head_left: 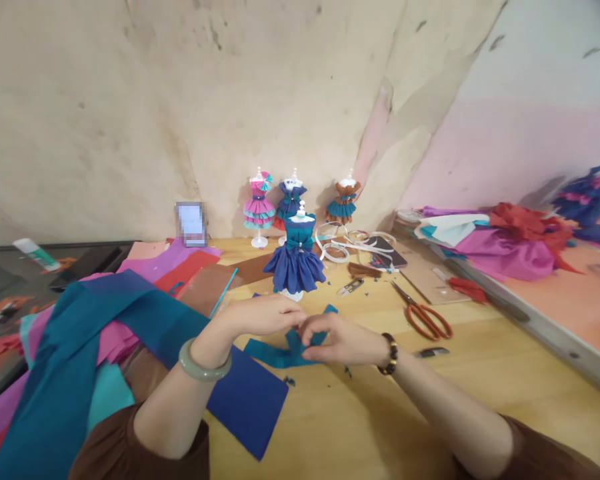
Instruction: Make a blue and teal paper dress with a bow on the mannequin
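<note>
My left hand (267, 315) and my right hand (346, 338) meet at their fingertips over the middle of the table. The fingers of both are pinched together; whatever lies between them is too small or hidden to make out. Just below the fingertips are teal fabric strips (266, 353), partly covered by my right hand. A small dress form (300, 250) in a teal bodice and gathered navy skirt stands right behind my hands. Under my left wrist, a flat navy fabric piece (253, 403) lies on the wood.
Long teal fabric (55, 360) and other coloured cloths heap at the left. Orange-handled scissors (427, 320), thread snips (351, 287) and a dark blade (433, 352) lie to the right. Behind are more dressed forms (259, 207), white cord (335, 250) and a phone (192, 223).
</note>
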Demonstrator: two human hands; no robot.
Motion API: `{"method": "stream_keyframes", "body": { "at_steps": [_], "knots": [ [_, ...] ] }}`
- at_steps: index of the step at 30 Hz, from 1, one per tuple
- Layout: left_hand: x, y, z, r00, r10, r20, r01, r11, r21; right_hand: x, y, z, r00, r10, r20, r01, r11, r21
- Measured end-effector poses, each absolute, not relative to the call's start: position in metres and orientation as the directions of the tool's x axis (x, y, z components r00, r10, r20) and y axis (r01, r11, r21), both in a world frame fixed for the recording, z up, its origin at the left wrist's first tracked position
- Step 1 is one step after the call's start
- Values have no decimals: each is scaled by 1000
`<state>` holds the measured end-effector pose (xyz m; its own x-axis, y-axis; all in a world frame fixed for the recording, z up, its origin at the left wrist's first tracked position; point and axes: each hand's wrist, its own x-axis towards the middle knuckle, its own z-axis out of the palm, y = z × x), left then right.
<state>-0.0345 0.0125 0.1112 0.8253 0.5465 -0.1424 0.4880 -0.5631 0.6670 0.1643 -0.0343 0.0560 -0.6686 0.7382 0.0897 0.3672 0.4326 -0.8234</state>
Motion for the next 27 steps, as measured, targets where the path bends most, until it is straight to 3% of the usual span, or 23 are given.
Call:
{"method": "stream_keyframes", "body": {
  "at_steps": [3, 6, 14, 16, 19, 22, 24, 27],
  "knots": [
    [-31, 14, 114, 866, 459, -198, 441, -516, 734, 186, -25, 72, -606, 795, 4, 374, 289, -881],
    [-29, 13, 112, 862, 472, -187, 425, -470, 774, 201, -19, 83, -635, 772, -40, 319, 215, -923],
    [-23, 4, 110, 794, 598, -113, 368, -325, 871, 227, 0, 88, -700, 714, 27, 115, 150, -982],
    [-17, 1, 108, 745, 666, -38, 293, -274, 916, 227, 1, 90, -704, 710, 28, 54, 93, -994],
    [-6, -3, 101, 772, 633, 59, 31, -129, 991, 224, -2, 97, -723, 691, -8, 32, 22, -999],
    [1, -4, 93, 794, 608, 4, 26, -40, 999, 223, -4, 107, -704, 709, -34, 68, 20, -998],
    [1, -2, 90, 767, 637, -82, 106, 0, 994, 226, -1, 112, -683, 730, -17, 100, 71, -993],
    [-3, 0, 90, 726, 682, -87, 109, 11, 994, 232, 9, 114, -667, 744, 35, 143, 174, -974]
  ]
}}
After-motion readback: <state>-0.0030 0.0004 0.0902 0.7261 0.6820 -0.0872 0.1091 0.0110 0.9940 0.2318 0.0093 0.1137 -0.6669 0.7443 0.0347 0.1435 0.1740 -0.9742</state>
